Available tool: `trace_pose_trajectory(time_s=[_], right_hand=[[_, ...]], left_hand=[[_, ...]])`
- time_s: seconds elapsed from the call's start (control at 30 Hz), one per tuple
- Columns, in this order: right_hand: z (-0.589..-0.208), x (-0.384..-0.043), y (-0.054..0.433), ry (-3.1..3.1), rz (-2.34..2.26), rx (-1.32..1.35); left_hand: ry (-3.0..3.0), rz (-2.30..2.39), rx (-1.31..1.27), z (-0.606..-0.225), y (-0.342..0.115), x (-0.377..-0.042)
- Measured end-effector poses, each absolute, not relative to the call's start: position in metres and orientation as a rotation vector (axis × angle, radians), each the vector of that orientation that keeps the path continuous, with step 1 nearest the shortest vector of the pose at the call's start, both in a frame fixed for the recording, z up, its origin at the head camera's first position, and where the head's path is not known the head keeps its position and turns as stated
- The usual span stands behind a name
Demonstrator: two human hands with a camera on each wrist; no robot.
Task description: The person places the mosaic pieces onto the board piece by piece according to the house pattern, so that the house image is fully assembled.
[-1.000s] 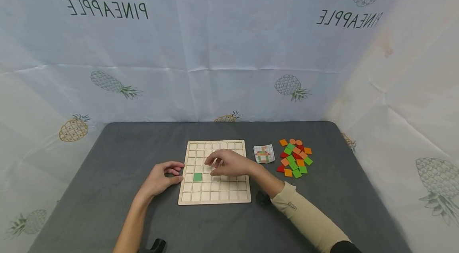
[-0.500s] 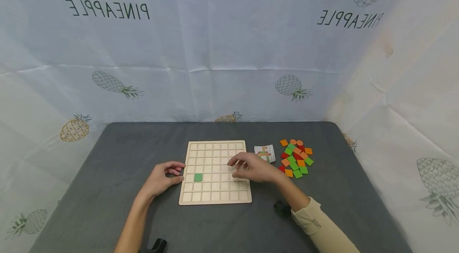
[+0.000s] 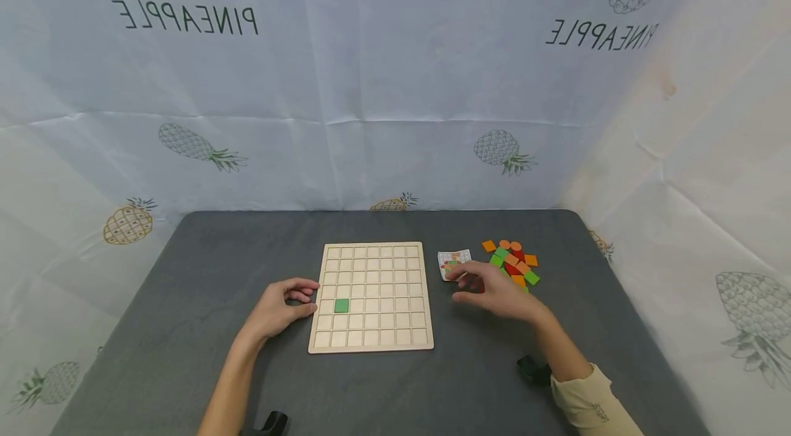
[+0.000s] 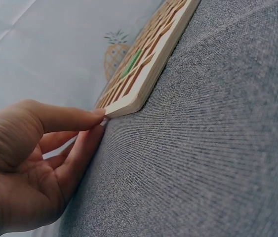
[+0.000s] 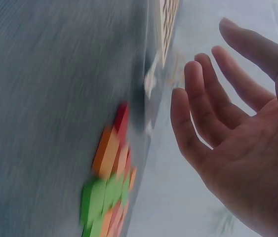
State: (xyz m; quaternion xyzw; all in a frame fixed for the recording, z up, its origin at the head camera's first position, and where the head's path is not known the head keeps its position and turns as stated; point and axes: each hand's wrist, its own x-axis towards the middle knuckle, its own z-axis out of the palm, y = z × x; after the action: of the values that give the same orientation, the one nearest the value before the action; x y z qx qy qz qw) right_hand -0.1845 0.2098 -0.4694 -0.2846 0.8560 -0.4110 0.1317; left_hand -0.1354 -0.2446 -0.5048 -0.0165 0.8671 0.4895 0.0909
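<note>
A pale wooden grid board (image 3: 371, 326) lies on the dark table with one green square tile (image 3: 342, 305) set in a cell at its lower left. My left hand (image 3: 279, 309) rests at the board's left edge, fingertips and thumb tip touching the rim, as the left wrist view shows close up. My right hand (image 3: 497, 290) hovers right of the board with bent, parted fingers and nothing between them. Beneath and beyond it lies a pile of green, orange and red tiles (image 3: 532, 278), partly hidden by the hand. In the right wrist view the palm (image 5: 247, 143) is bare.
A small paper card (image 3: 446, 256) with a coloured grid pattern lies between board and tiles, partly covered by my right fingers. Two round orange pieces (image 3: 516, 246) sit at the pile's far end. A pineapple-print cloth (image 3: 395, 79) hangs behind the table (image 3: 247, 237).
My right hand has moved from over the middle of the board, rightward past its edge, to the card and tiles. The left hand stays at the board's edge; the green tile stays put.
</note>
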Motion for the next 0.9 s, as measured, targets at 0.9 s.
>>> trace_pose_trajectory(time_s=[0.9], right_hand=[[-0.491,-0.184,0.322,2.579,-1.086,-0.682]], left_hand=[[2.576,1.469,-0.053,-0.507,-0.244,-0.135]])
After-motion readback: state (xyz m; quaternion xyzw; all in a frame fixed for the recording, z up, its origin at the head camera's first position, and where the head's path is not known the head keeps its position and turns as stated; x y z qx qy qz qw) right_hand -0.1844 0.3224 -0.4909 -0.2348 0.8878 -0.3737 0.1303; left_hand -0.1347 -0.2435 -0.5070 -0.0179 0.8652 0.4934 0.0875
